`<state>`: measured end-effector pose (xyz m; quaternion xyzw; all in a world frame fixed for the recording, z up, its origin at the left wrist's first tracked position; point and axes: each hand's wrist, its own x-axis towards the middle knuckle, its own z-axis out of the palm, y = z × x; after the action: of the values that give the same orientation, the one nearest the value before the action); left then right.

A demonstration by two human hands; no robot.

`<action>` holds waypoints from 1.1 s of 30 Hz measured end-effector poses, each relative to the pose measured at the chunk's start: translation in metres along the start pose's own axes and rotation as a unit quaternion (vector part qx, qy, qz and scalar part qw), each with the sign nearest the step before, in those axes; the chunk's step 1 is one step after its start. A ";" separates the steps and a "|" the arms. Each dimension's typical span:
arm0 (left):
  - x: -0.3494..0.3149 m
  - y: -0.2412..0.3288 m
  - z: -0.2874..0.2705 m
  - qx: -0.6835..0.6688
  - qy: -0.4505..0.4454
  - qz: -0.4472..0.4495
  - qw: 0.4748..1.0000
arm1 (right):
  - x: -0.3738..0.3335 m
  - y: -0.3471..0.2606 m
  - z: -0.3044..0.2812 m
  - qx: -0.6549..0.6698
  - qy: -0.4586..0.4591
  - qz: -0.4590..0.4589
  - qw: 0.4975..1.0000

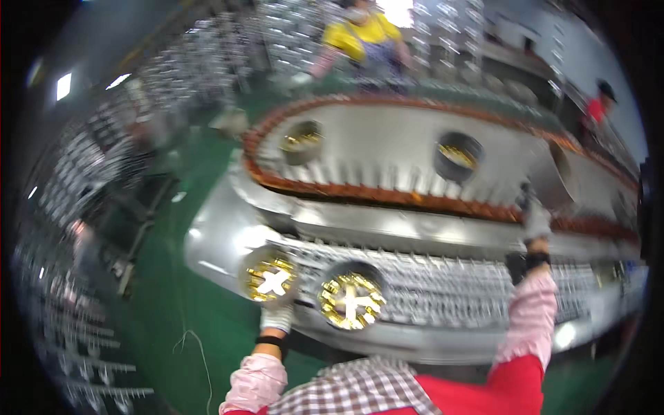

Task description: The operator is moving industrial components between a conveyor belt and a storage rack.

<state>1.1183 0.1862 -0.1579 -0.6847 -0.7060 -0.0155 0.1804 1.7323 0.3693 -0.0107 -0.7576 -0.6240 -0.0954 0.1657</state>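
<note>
My left hand (276, 318), in a white glove, is at the near side of a round metal container (288, 302) of shiny gold-coloured pieces with a white cross-shaped thing on top. Its fingers are mostly hidden behind the container, which it appears to grip. Just to the right, a second container (379, 274) with similar gold pieces and a pale insert stands on the metal ledge. Far out to the right, my gloved right hand (536, 220) is closed at the side of a tilted grey metal container (550, 181). Motion blurs that hand, and the container's contents are hidden.
Beyond the ledge runs an oval line with an orange-brown edge (387, 196) and upright pins. Two containers, one left (302, 153) and one right (456, 166), stand on its metal top. Rows of metal parts (443, 287) fill the near ledge. A person in yellow (366, 41) stands opposite.
</note>
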 end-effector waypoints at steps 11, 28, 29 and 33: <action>0.013 0.020 -0.044 -0.079 -0.303 -0.037 0.949 | -0.245 -0.053 0.017 0.362 -0.068 -0.013 0.929; 0.007 0.005 -0.021 0.047 -0.132 0.045 0.989 | -0.289 -0.150 0.044 0.358 -0.055 -0.062 0.930; 0.007 0.003 -0.013 -0.022 -0.139 0.004 0.990 | -0.291 -0.150 0.043 0.355 -0.050 -0.060 0.931; 0.004 0.020 -0.061 -0.077 -0.119 -0.005 0.990 | -0.293 -0.148 0.053 0.333 -0.034 -0.052 0.941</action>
<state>1.1518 0.1746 -0.1046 -0.6898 -0.7227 0.0109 0.0413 1.5245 0.1456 -0.1433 -0.6284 -0.6639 0.1355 0.3821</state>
